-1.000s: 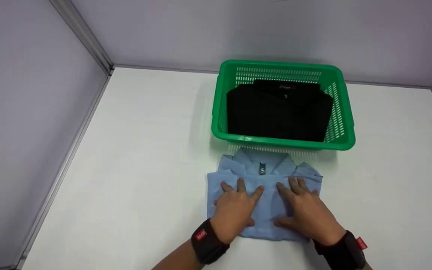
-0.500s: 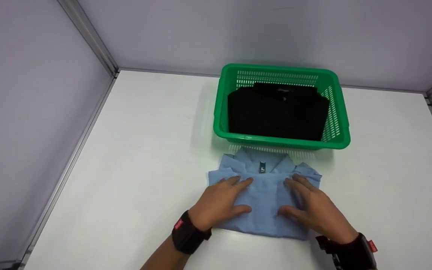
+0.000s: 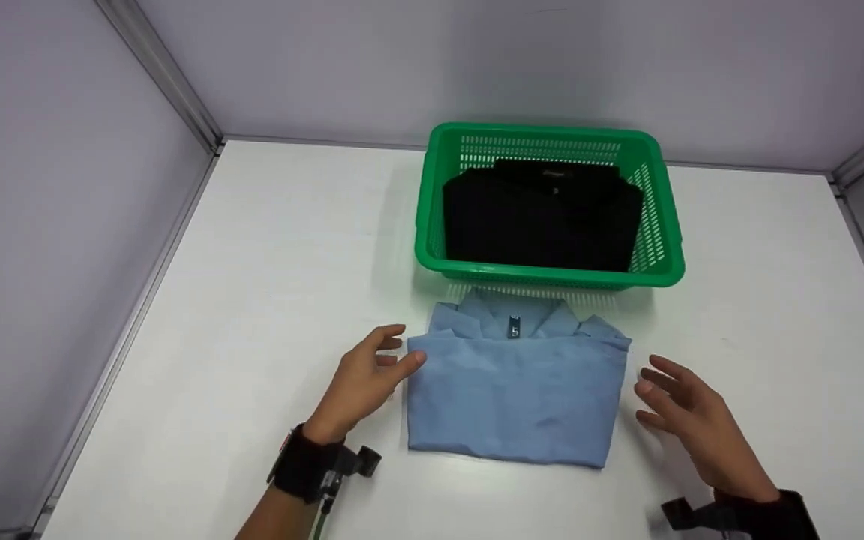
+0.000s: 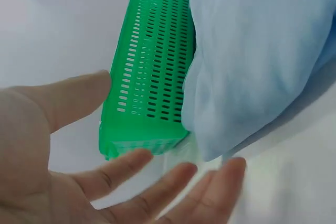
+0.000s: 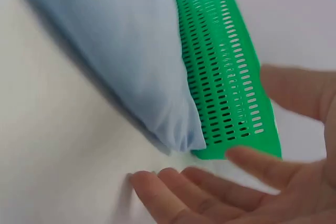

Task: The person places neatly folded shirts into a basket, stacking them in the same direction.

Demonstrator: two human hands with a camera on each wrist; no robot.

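A folded light-blue shirt (image 3: 514, 390) lies flat on the white table (image 3: 252, 300), collar toward the green basket (image 3: 657, 262). My left hand (image 3: 368, 371) is open at the shirt's left edge, thumb tip just at the fabric. My right hand (image 3: 683, 409) hovers open a little right of the shirt's right edge, touching nothing. In the left wrist view the blue shirt (image 4: 252, 61) sits past my spread fingers (image 4: 173, 187), with the basket (image 4: 152, 72) behind. The right wrist view shows the shirt (image 5: 121, 51), basket (image 5: 226, 72) and my open fingers (image 5: 178, 192).
A folded black shirt (image 3: 541, 217) fills the green basket at the back centre. Grey partition walls (image 3: 42, 187) close in the table on the left, back and right. Black wrist straps (image 3: 304, 465) sit on both arms.
Both hands have slid off the top of the blue shirt, left hand to its left edge and right hand to its right side. The shirt stays flat.
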